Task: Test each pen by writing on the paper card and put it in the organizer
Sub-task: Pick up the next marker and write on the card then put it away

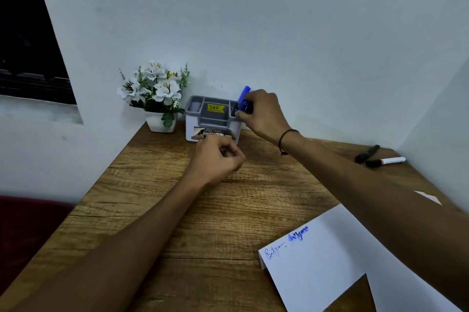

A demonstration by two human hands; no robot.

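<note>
My right grip [256,111] grasps a blue pen [244,104] at the right end of the grey plastic organizer [212,118], its long axis steeply upright, cap end pointing up and slightly right. A second blue pen [245,92] leans behind it. My left grip [218,158] is clenched on nothing, near the organizer's front. The white paper card [327,261], smooth and flat, lies near right on the wood-grain desk [157,210], blue scribbles along its left edge.

paper card [330,261] cut off below, organizer [203,131] label unreadable (too small), blue pen [245,93] partly hidden
</note>
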